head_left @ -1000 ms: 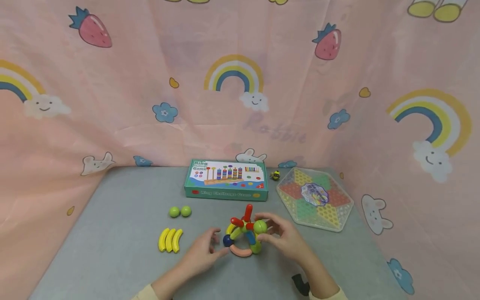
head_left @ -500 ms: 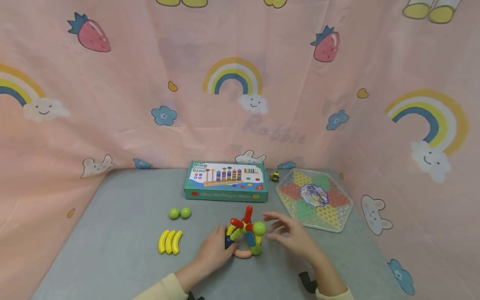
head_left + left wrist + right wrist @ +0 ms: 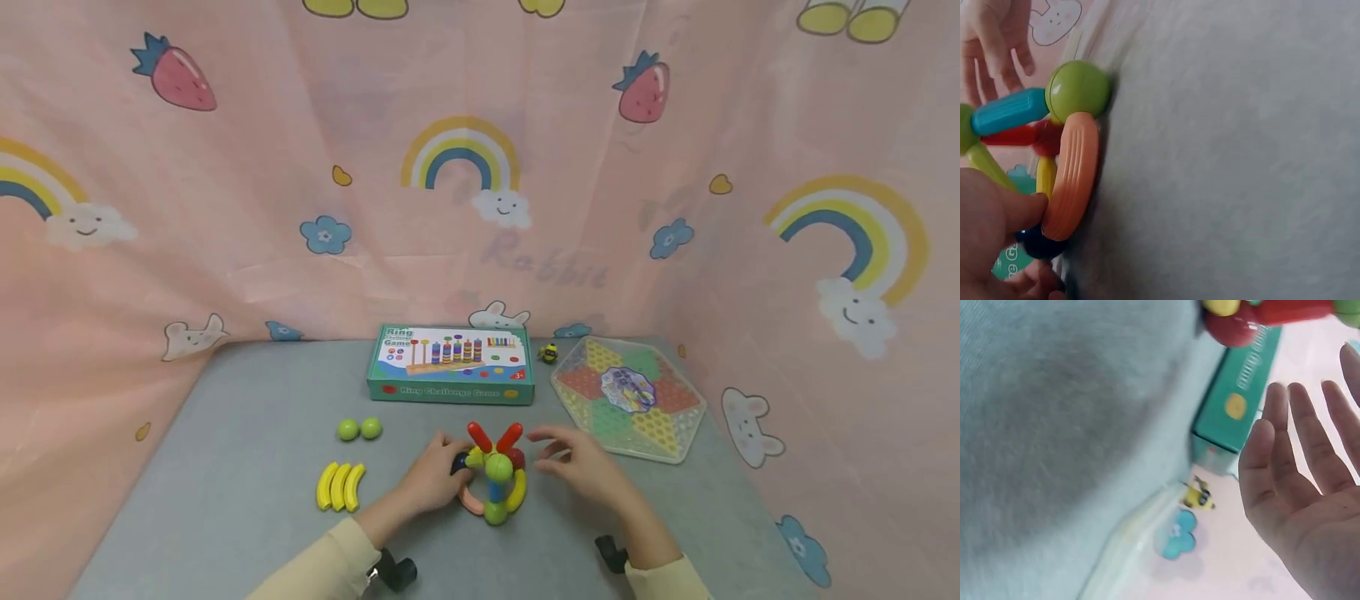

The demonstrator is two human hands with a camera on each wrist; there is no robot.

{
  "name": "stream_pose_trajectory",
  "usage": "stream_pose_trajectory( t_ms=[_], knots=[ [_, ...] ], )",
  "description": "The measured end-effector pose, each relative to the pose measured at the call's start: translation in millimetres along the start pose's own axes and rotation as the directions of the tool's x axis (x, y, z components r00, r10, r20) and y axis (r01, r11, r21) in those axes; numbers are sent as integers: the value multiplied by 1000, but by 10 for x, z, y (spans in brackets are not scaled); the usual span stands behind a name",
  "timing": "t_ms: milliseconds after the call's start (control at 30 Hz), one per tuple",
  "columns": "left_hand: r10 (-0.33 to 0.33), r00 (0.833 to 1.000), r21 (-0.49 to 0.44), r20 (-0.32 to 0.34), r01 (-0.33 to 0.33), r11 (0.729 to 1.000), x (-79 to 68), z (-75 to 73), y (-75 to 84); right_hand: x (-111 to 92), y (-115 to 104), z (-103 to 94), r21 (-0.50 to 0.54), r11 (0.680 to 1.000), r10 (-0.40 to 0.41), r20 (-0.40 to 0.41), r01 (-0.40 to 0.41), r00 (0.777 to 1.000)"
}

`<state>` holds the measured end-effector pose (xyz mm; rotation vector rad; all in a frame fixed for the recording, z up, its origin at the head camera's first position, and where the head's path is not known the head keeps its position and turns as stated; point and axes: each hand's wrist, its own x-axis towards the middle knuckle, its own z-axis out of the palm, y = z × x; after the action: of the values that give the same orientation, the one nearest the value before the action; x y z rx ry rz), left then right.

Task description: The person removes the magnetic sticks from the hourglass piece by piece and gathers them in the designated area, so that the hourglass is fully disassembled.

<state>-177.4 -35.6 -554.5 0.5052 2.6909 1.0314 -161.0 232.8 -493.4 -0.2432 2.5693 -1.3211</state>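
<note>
A ball-and-stick building toy (image 3: 497,468) stands on the table in the head view. Its base ring has curved rods, including an orange rod (image 3: 1074,178) and a yellow rod (image 3: 517,492), joined by balls. Two red sticks (image 3: 510,437) point up from its top beside a green ball (image 3: 498,467). My left hand (image 3: 429,479) pinches the toy's dark blue ball (image 3: 1044,242) between thumb and fingers. To the toy's right, my right hand (image 3: 581,468) hovers apart from it, fingers spread and holding nothing; the toy's dark red ball (image 3: 1232,326) is nearest.
Two green balls (image 3: 359,429) and three yellow curved rods (image 3: 340,486) lie at the left. Behind the toy is a green Ring Challenge Game box (image 3: 450,392). A small bee figure (image 3: 549,353) and a hexagonal Chinese checkers board (image 3: 628,400) sit at the back right.
My left hand has closed on the dark blue ball, and the toy has turned so its single green ball faces the front. My right hand has drawn back from that ball to the right.
</note>
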Motion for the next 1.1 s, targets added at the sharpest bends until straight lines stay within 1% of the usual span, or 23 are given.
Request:
stream_pose_trajectory(
  t_ms=[100, 200, 267, 333, 400, 467, 533, 567, 633, 733, 833, 900, 1000, 1100],
  knots=[
    [19, 999, 8, 47, -19, 1000, 40, -38, 16, 112, 105, 71, -46, 999, -12, 36, 13, 999],
    [-4, 997, -14, 73, 5, 1000, 28, -101, 27, 217, 186, 139, -57, 996, -66, 106, 73, 992],
    [-41, 997, -32, 68, 43, 999, -16, -168, 61, 264, 226, 180, -56, 992, -104, 162, 114, 981],
    [-80, 996, -42, 48, 82, 996, -77, -256, 117, 301, 248, 216, -68, 989, -117, 201, 133, 973],
    [-105, 994, -51, 19, 106, 993, -142, -354, 191, 325, 258, 249, -98, 986, -110, 213, 134, 971],
    [-114, 993, -63, -6, 114, 992, -200, -449, 269, 334, 256, 273, -132, 984, -95, 205, 124, 974],
    [-89, 996, -73, -32, 87, 994, -250, -534, 344, 331, 240, 296, -147, 983, -77, 188, 106, 979],
    [-65, 997, -80, -42, 61, 995, -274, -573, 382, 323, 231, 305, -149, 985, -65, 179, 92, 982],
    [7, 998, -91, -56, -12, 996, -329, -641, 466, 296, 214, 320, -149, 987, -33, 156, 56, 987],
    [119, 991, -110, -64, -126, 986, -427, -718, 615, 245, 193, 351, -143, 990, 38, 113, -21, 993],
    [187, 980, -111, -67, -194, 975, -510, -746, 760, 198, 157, 386, -152, 984, 99, 57, -89, 993],
    [203, 976, -101, -83, -211, 972, -530, -722, 825, 170, 128, 407, -166, 977, 136, 25, -130, 990],
    [211, 969, -96, -131, -224, 970, -518, -627, 869, 115, 93, 426, -179, 973, 151, 6, -148, 989],
    [178, 966, -142, -188, -206, 968, -501, -545, 890, 63, 70, 447, -168, 973, 159, 8, -155, 987]
  ],
)
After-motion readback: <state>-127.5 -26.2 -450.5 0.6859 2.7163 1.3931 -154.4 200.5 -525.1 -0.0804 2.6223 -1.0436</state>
